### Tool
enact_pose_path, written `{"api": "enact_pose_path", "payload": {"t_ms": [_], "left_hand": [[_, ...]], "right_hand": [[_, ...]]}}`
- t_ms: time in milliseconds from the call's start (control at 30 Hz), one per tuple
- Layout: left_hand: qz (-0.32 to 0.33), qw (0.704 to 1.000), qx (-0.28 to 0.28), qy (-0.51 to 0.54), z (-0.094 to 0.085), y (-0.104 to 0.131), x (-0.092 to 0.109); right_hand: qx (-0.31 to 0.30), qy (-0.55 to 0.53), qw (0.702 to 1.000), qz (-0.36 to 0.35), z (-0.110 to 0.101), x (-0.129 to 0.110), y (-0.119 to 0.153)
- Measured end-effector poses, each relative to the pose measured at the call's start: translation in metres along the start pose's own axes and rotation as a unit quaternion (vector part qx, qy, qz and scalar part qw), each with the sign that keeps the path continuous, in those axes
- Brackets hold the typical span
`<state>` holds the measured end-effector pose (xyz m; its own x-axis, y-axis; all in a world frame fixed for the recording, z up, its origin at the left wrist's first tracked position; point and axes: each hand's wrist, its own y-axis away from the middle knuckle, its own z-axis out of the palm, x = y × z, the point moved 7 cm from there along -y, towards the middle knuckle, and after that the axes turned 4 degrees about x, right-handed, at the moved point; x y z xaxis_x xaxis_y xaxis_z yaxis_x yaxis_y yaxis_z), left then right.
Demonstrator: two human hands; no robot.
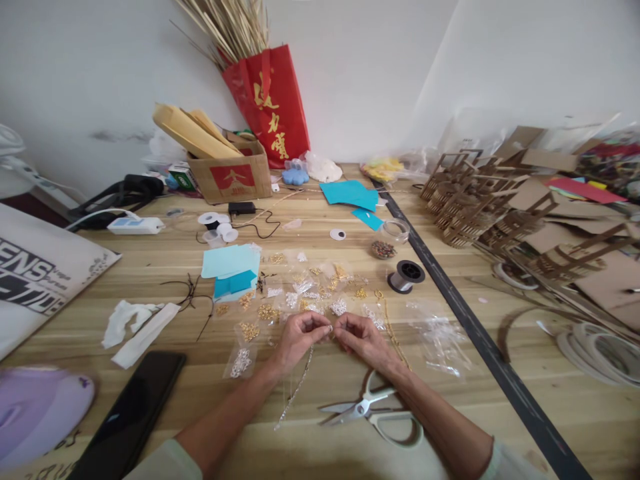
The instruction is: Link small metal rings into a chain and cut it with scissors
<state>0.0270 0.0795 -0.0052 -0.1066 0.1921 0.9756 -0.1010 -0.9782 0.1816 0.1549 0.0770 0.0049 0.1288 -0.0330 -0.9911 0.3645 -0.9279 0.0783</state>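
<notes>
My left hand (303, 335) is closed in a pinch on a small silvery piece at its fingertips. A thin silver chain (300, 385) runs down from beside that hand to the wooden table (240, 427). Close on the right, my right hand (364, 339) has its thumb and fingers pressed together; whatever they hold is too small to make out. Small bags of gold findings (269, 311) and silver rings (241, 362) lie around the hands. A gold chain (395, 340) rests beside my right wrist. Below the hands are open scissors (367, 407).
A wire spool (407, 276) and a jar of beads (383, 249) stand right of the bags. A black phone (133, 413) lies at the lower left. Blue cards (233, 267), a cardboard box (230, 175) and wooden basket-like pieces (465, 200) are farther out.
</notes>
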Motion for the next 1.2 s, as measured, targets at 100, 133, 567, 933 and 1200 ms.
{"api": "enact_pose_path", "payload": {"t_ms": [100,133,567,933,1200], "left_hand": [[0.007,1.0,0.002,-0.004,0.0,-0.0003,-0.0001],[0.009,1.0,0.002,-0.006,-0.0003,-0.0005,-0.0003],[0.031,0.999,-0.001,-0.026,0.0007,0.0004,-0.0003],[0.024,0.999,-0.025,-0.005,0.0041,0.0023,0.0005],[0.058,0.996,-0.038,-0.05,0.0054,0.0036,0.0063]], "right_hand": [[0.002,0.013,1.0,0.001,0.0,-0.0017,0.0003],[0.003,0.019,1.0,0.001,-0.0001,-0.0025,0.0005],[0.008,0.031,0.999,0.011,0.0001,0.0007,-0.0004],[-0.006,0.031,0.999,0.014,0.0006,-0.0019,-0.0003],[-0.002,0.027,0.999,0.02,0.0002,-0.0016,-0.0001]]}}
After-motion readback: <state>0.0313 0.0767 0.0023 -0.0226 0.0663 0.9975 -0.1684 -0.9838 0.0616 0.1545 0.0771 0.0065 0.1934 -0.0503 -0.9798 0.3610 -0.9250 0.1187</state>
